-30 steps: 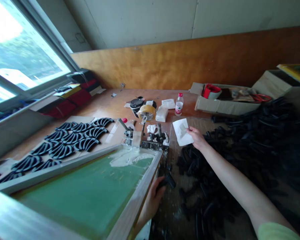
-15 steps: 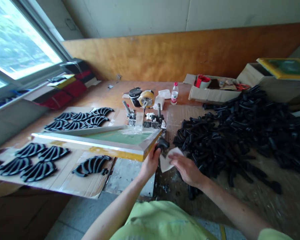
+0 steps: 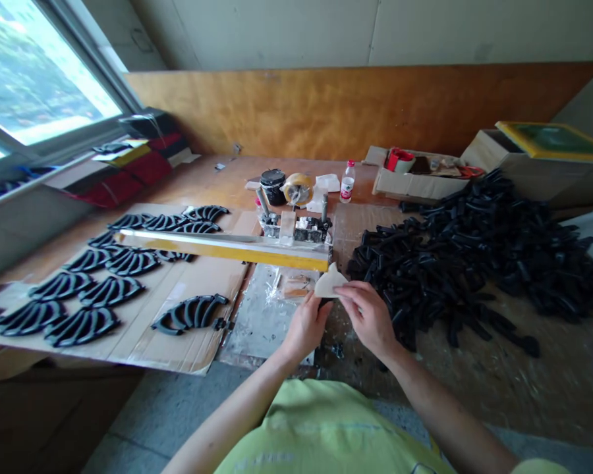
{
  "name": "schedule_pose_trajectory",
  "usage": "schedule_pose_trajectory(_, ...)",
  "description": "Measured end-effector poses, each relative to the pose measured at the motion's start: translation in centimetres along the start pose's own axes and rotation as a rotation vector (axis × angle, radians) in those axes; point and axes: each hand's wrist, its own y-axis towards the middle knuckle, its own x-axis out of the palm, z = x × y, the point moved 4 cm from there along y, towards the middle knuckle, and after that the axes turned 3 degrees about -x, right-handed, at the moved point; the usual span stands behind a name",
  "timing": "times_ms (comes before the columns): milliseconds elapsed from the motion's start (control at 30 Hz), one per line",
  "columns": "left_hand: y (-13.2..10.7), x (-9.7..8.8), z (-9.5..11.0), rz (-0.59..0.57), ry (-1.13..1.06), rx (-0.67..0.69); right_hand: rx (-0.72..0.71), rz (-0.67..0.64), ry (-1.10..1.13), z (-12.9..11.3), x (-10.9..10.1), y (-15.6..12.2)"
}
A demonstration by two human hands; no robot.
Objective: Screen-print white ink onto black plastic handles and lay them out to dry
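Both hands meet in front of my chest over the table's near edge. My left hand and my right hand pinch a folded white paper wipe between them. A small dark piece shows just under the wipe; I cannot make out which hand holds it. Right behind the wipe is the near corner of the yellow-edged screen-printing frame, raised on its metal hinge clamp. Below the frame lies a taped metal plate. One black fan-shaped part rests on the cardboard to the left.
Several black fan-shaped parts lie in rows on cardboard at left. A big heap of black parts fills the right. At the back stand a tape roll, ink tin, water bottle and cardboard boxes.
My right hand brought the white wipe back from near the bottle to the frame's near corner. My left hand left the frame and joined it on the wipe. The view tilted down.
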Motion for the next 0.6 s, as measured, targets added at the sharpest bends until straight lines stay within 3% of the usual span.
schedule_pose_trajectory(67, -0.8, -0.4, -2.4, -0.013, 0.062, 0.013, -0.019, -0.078, 0.006, 0.1, 2.4, -0.3)
schedule_pose_trajectory(267, -4.0, -2.6, -12.5, -0.067, 0.371, -0.022, 0.552, 0.098, 0.328, 6.3, 5.9, -3.2)
schedule_pose_trajectory(400, -4.5, -5.0, -15.7, -0.074, 0.396, 0.079, 0.802, 0.234, 0.562, 7.0, 8.2, -4.9)
schedule_pose_trajectory(500, -1.4, -9.4, -17.9, -0.013, 0.264, 0.094, 0.903, 0.381, 0.652, 5.9, 10.0, -5.3)
schedule_pose_trajectory(600, 5.9, -15.8, -22.1, 0.15, 0.116, -0.147, 0.963, 0.514, 0.698, 4.7, 11.7, -5.5)
